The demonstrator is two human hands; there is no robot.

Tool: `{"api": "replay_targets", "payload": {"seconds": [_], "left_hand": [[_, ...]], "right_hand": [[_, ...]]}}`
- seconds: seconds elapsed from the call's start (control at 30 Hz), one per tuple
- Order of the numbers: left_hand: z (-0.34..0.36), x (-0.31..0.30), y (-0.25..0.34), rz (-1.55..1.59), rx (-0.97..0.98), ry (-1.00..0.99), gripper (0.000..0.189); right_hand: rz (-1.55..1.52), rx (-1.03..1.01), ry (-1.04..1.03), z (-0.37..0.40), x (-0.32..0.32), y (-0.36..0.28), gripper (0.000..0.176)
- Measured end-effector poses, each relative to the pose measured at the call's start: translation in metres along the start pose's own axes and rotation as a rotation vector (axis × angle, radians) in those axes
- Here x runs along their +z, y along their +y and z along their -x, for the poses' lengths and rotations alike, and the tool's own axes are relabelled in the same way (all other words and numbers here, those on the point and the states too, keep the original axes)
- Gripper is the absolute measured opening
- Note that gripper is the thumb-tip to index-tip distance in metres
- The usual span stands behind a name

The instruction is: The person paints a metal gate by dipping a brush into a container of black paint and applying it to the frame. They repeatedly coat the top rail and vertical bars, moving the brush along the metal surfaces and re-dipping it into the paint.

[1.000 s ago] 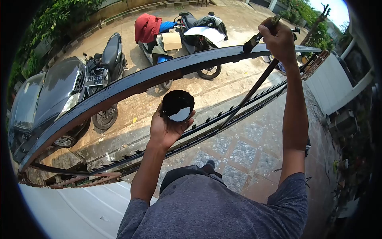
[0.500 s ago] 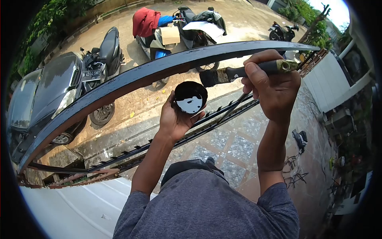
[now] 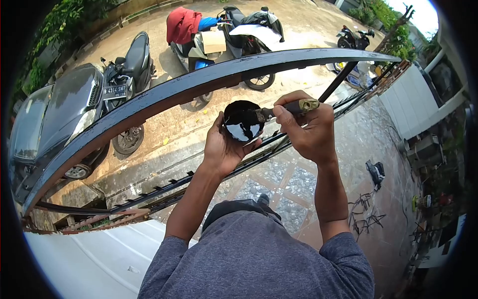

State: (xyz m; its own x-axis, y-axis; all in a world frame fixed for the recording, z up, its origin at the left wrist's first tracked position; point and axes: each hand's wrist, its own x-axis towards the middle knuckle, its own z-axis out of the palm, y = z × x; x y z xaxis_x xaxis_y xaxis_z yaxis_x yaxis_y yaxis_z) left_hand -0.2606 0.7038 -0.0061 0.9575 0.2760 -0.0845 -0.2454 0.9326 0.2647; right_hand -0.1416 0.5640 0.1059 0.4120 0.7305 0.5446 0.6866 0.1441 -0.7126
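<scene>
My left hand [image 3: 223, 147] is wrapped around a small round container of black paint [image 3: 241, 131], its glossy surface facing me. In my right hand [image 3: 309, 130] is a paintbrush [image 3: 294, 108], gripped by its dark, paint-spotted handle. The bristles are inside the container, hidden against the black paint. Just beyond both hands, a long metal rail [image 3: 199, 77] curves across the view. Its top is dark and glossy with rough patches, and its underside is brownish.
Lower dark bars with short spikes [image 3: 164, 188] run below the rail. Beyond it stand a dark car [image 3: 64, 107] and several motorbikes, one with a red cloth [image 3: 181, 25]. Metal scraps [image 3: 366, 217] and a dark bundle [image 3: 375, 174] lie on the tiled floor [image 3: 298, 182] to my right.
My right hand has moved left and down, bringing the brush from beside the container into it. My left hand and the container have shifted slightly right.
</scene>
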Motion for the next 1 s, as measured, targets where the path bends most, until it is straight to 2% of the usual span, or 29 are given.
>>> {"api": "replay_targets", "payload": {"seconds": [0.13, 0.2, 0.27, 0.37, 0.47, 0.6, 1.0], "left_hand": [[0.004, 0.002, 0.01, 0.02, 0.003, 0.017, 0.055], [0.001, -0.001, 0.014, 0.043, -0.001, -0.035, 0.052], [0.0, 0.0, 0.017, 0.076, 0.015, -0.053, 0.05], [0.001, 0.005, 0.019, 0.029, 0.013, -0.026, 0.05], [0.0, 0.01, 0.02, 0.025, 0.002, -0.018, 0.05], [-0.003, 0.007, 0.021, 0.038, -0.012, -0.044, 0.051], [-0.008, 0.007, 0.037, 0.06, -0.005, -0.072, 0.057]], "right_hand": [[0.029, -0.221, -0.016, 0.025, 0.0, 0.0, 0.018], [0.05, -0.154, -0.089, 0.041, -0.005, 0.006, 0.028], [-0.047, -0.115, -0.046, 0.052, -0.001, 0.014, 0.028], [-0.113, -0.182, -0.009, 0.061, -0.001, 0.027, 0.024], [-0.421, -0.014, 0.139, 0.072, 0.016, 0.035, 0.018], [-0.527, 0.106, 0.192, 0.075, 0.021, 0.035, 0.023], [-0.621, -0.052, 0.154, 0.023, 0.027, 0.043, 0.023]]}}
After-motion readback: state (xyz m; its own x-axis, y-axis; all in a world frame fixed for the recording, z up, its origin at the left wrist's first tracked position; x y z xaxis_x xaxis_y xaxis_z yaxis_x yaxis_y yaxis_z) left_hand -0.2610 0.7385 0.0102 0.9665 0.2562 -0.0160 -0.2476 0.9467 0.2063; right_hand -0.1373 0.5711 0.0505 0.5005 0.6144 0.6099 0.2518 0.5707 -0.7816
